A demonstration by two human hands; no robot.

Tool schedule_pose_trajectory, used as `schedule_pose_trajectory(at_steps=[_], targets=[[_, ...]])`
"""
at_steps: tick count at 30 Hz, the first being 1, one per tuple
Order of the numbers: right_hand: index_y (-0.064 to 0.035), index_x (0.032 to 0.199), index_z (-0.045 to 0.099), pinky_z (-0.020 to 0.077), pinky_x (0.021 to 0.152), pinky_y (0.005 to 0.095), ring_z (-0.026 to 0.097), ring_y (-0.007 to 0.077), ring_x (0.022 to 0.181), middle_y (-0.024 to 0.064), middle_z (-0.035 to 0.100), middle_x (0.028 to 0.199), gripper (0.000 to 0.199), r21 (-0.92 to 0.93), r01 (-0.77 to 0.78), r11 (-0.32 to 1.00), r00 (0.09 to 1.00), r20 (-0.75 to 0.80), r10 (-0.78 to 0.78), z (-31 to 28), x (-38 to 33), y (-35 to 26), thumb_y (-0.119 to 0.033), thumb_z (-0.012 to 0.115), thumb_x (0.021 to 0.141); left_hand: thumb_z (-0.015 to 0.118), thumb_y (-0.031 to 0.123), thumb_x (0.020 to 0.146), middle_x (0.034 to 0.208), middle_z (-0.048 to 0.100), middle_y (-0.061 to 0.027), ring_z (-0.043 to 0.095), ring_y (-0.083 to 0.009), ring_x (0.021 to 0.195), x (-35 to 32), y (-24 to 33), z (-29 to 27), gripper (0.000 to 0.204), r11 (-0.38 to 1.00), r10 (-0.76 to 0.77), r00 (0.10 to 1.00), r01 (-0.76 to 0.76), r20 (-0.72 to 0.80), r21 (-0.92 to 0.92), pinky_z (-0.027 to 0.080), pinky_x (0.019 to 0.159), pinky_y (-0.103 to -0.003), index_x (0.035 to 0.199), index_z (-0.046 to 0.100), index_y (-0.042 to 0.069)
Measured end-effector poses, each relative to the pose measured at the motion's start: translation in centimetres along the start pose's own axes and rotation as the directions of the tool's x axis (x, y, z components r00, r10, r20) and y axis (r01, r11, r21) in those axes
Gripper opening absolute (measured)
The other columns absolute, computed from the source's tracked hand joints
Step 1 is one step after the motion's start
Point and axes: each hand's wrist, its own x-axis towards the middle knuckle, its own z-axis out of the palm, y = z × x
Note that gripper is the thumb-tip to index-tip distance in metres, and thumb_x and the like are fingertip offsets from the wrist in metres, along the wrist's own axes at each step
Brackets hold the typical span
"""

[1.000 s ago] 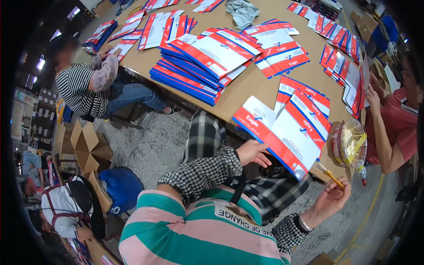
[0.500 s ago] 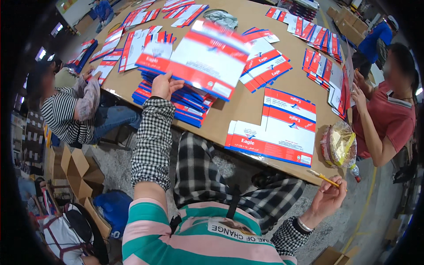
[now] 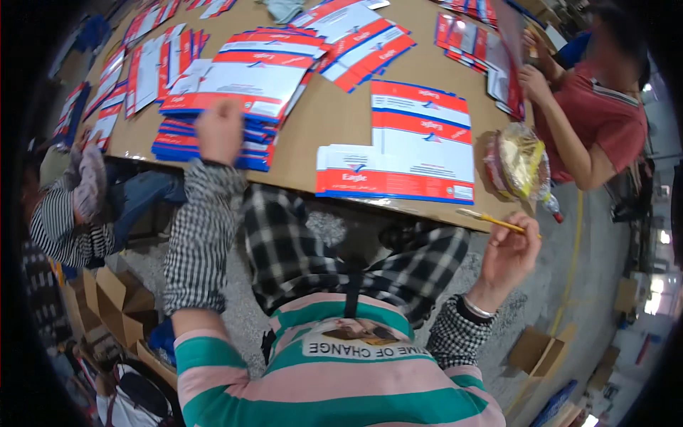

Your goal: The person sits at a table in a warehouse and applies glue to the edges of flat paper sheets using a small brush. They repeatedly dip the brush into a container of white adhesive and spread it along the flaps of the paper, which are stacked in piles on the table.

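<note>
Left hand is resting on the near edge of the envelope stack, fingers curled onto the top white, red and blue envelope; motion blur is hiding whether it is pinching it; the stack is sitting on the brown surface, left of the flat envelope; right hand is hanging off the surface, below and right of the flat envelope, fingers pinching a thin yellow brush; a clear-wrapped roll is lying just right of the flat envelope; a person in red is sitting further right; a person in a striped top is sitting far left.
</note>
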Motion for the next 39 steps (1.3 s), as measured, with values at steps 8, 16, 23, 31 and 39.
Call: schedule_pose_trajectory(at_steps=[8,16,23,31,39], targets=[[-0.0011,0.086,0.054,0.0393,0.051,0.0271,0.05,0.0165,0.059,0.0126,0.055,0.08,0.019,0.045,-0.014,0.999,1.0,-0.015,0.014,-0.8,-0.3,0.0,-0.018,0.046,0.091,0.069,0.03,0.073,0.109,0.052,-0.02,0.059,-0.0351,0.09,-10.7,8.2,9.5,0.043,0.887,0.271,0.642,-0.457,0.717,0.074,0.05,0.078,-0.042,0.1,0.057,-0.002],[-0.0016,0.086,0.052,0.0408,0.049,0.0269,0.053,0.0179,0.058,0.0136,0.056,0.08,0.02,0.018,-0.015,1.0,0.999,-0.05,0.016,-3.2,-0.4,0.6,-0.018,0.042,0.092,0.077,0.034,0.069,0.127,0.037,-0.0199,0.052,-0.0353,0.11,-9.9,7.9,11.1,0.082,0.904,0.112,0.583,-0.397,0.805,0.162,0.045,0.092,-0.038,0.129,0.035,-0.003],[-0.0017,0.086,0.052,0.0424,0.049,0.0269,0.054,0.0178,0.058,0.0135,0.056,0.08,0.018,0.038,-0.04,0.998,0.997,-0.062,0.042,-3.6,-0.1,1.1,-0.017,0.043,0.091,0.081,0.031,0.06,0.128,0.037,-0.0223,0.047,-0.0384,0.113,-8.5,8.4,11.9,0.086,0.899,0.055,0.528,-0.396,0.848,0.188,0.042,0.095,-0.04,0.127,0.037,0.0],[-0.0015,0.089,0.053,0.0433,0.049,0.0272,0.055,0.0179,0.058,0.013,0.058,0.083,0.014,-0.005,0.008,1.0,0.988,-0.156,-0.008,-6.0,1.1,0.7,-0.014,0.047,0.091,0.082,0.018,0.055,0.112,0.048,-0.0233,0.051,-0.0388,0.105,-9.4,8.0,12.3,0.078,0.946,0.195,0.617,-0.322,0.762,0.019,0.044,0.089,-0.041,0.119,0.043,-0.001],[0.0,0.093,0.055,0.0441,0.049,0.023,0.057,0.0117,0.057,0.0062,0.059,0.074,0.014,-0.522,0.263,0.811,0.871,-0.233,-0.432,-7.0,12.7,-3.7,-0.014,0.054,0.09,0.08,0.008,0.056,0.106,0.049,-0.0225,0.051,-0.0385,0.103,-9.6,8.5,12.4,0.066,0.944,0.293,0.628,-0.309,0.721,-0.115,0.044,0.087,-0.039,0.11,0.045,-0.003]])
